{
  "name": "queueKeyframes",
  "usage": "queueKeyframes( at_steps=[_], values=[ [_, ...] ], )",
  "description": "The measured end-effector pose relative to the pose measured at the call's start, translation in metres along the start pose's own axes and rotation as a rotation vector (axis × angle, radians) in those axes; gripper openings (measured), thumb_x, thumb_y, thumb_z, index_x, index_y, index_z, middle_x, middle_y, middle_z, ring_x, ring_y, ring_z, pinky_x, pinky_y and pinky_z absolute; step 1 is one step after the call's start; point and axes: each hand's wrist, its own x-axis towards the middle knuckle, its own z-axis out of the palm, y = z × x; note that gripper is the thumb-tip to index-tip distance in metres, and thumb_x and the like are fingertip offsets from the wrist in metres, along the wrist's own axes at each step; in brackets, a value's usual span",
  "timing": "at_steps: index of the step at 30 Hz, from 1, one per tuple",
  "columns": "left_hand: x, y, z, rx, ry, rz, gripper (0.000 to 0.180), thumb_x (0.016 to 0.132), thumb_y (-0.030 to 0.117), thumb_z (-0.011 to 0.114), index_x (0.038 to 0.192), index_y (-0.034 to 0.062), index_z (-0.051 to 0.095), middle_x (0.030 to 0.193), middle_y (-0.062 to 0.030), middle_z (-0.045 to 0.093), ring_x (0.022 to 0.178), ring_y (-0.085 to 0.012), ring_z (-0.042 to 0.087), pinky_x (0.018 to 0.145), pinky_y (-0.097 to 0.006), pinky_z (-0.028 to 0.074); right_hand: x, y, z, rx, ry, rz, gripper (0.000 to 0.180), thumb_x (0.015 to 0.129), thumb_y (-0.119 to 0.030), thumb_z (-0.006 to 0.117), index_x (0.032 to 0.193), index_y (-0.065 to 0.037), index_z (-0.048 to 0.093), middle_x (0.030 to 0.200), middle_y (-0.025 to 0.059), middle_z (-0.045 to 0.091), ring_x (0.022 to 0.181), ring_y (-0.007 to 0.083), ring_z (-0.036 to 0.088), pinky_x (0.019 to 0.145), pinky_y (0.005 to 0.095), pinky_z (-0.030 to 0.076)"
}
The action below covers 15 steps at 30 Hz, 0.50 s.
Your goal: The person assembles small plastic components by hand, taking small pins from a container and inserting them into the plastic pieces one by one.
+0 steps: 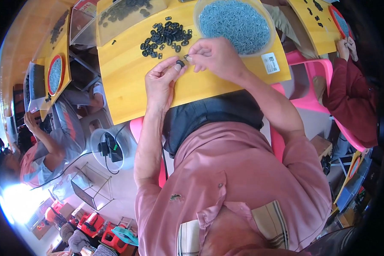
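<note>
Over the yellow table (128, 85), my left hand (160, 83) pinches a small black oval plastic part (180, 63) between thumb and fingers. My right hand (217, 57) is closed just beside it, thumb and fingertips together around a tiny dark piece (186, 56), too small to make out. The two hands' fingertips nearly meet. Beyond them lies a loose pile of similar black oval parts (170, 36), some showing two holes. A large round tub (274, 36) full of small silvery-blue screws (232, 23) stands past my right hand.
A clear bin (162, 6) with more black parts stands at the far left of the table. A white printed label (270, 63) lies at the right edge. Co-workers sit at yellow tables on both sides. A translucent bucket (128, 147) with black cabling stands on the floor.
</note>
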Motion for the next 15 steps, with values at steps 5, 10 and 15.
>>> queueKeyframes(
  at_steps=[5, 10, 15],
  values=[
    [-0.0005, -0.0043, -0.0073, -0.039, -0.041, -0.010, 0.023, 0.089, -0.006, 0.063, 0.112, -0.0087, 0.064, 0.100, -0.0162, 0.069, 0.090, -0.0217, 0.070, 0.085, -0.030, 0.059, -0.0021, -0.0046, 0.0013, -0.083, 0.009, -0.009, 0.016, 0.082, -0.012, 0.065, 0.083, 0.004, 0.067, 0.071, 0.0123, 0.070, 0.062, 0.0162, 0.071, 0.058, 0.0268, 0.054],
    [-0.0020, -0.0036, -0.0053, -0.027, -0.051, -0.006, 0.024, 0.089, -0.005, 0.063, 0.113, -0.0085, 0.064, 0.101, -0.0168, 0.070, 0.090, -0.0220, 0.070, 0.084, -0.029, 0.058, -0.0020, -0.0029, -0.0010, -0.127, 0.005, -0.037, 0.017, 0.082, -0.013, 0.065, 0.081, 0.003, 0.068, 0.069, 0.0120, 0.069, 0.059, 0.0170, 0.070, 0.057, 0.0275, 0.054],
    [-0.0030, -0.0031, -0.0058, -0.020, -0.054, -0.013, 0.024, 0.089, -0.005, 0.063, 0.113, -0.0081, 0.064, 0.101, -0.0161, 0.070, 0.090, -0.0210, 0.070, 0.085, -0.030, 0.058, -0.0027, -0.0080, -0.0014, -0.169, -0.069, 0.037, 0.017, 0.080, -0.009, 0.065, 0.088, 0.006, 0.066, 0.072, 0.0088, 0.068, 0.060, 0.0127, 0.067, 0.058, 0.0247, 0.051]
  ],
)
